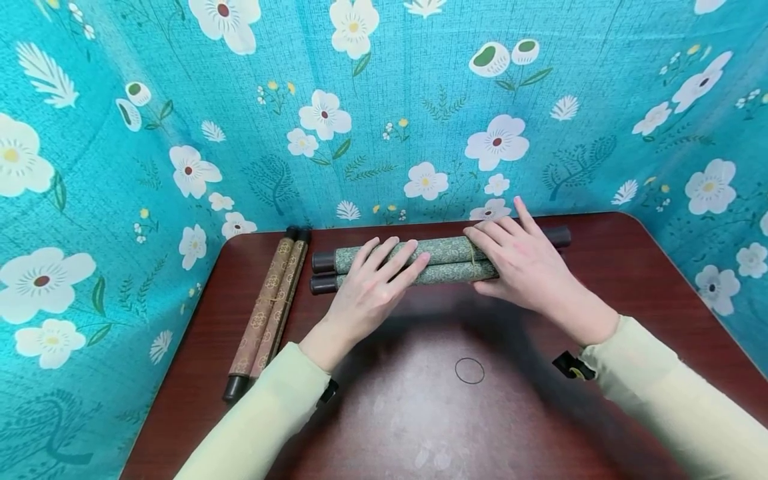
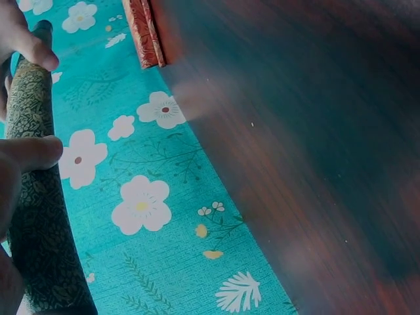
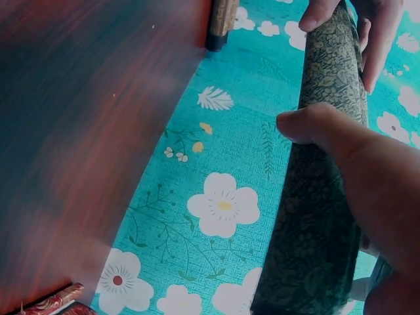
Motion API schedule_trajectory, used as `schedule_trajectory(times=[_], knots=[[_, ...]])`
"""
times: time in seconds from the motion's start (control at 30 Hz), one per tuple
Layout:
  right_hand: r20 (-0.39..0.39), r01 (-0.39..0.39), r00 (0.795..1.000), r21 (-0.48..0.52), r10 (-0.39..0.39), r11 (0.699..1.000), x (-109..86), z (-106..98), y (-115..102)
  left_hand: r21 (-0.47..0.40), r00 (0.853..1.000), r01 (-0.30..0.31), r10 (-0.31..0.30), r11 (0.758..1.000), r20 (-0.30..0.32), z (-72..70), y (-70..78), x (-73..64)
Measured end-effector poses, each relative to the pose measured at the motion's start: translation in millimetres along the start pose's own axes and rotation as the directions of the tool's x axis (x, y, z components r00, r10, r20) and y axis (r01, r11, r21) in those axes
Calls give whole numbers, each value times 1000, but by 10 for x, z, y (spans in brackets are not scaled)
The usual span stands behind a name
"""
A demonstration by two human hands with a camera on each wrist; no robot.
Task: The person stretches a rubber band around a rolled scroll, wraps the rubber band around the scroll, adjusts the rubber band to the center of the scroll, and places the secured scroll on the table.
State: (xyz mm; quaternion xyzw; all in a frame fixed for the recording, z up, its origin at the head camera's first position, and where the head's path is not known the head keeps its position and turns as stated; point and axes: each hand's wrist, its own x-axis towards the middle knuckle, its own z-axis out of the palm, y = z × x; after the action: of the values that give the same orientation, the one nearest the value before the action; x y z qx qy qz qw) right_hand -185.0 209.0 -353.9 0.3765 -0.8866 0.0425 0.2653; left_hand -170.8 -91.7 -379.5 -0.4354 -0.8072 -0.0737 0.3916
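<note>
Two rolled scrolls (image 1: 429, 273) in green patterned cloth lie side by side, with dark end knobs (image 1: 323, 285) and a thin yellowish cord around them. My left hand (image 1: 375, 287) grips them left of the middle, fingers over the top. Farther right, my right hand (image 1: 522, 263) grips the pair, its index finger raised off the cloth. The left wrist view has a thumb (image 2: 39, 152) lying across the green roll (image 2: 42, 216). From the right wrist, a thumb (image 3: 308, 125) crosses the green roll (image 3: 315, 216) too. Palms and fingers hide part of both scrolls.
Two pinkish-brown scrolls (image 1: 267, 310) with dark knobs lie tied together on the left of the dark red table (image 1: 624, 267). A blue floral cloth (image 1: 384, 133) rises behind and at both sides. A red patterned piece (image 2: 146, 33) shows at the table edge.
</note>
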Motion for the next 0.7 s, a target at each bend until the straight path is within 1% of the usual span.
schedule_trajectory(times=[0.37,0.6,0.7], knots=[[-37,16,999,-1,-16,1000,-25,25,3,-8,1000,-15,15,1000,15,-30,3,38],[-40,13,999,-8,-13,1000,-25,16,-3,-16,1000,-15,15,1000,19,-19,12,63],[-38,30,999,-10,-30,1000,4,8,-31,-13,1000,-27,27,1000,14,-11,23,77]])
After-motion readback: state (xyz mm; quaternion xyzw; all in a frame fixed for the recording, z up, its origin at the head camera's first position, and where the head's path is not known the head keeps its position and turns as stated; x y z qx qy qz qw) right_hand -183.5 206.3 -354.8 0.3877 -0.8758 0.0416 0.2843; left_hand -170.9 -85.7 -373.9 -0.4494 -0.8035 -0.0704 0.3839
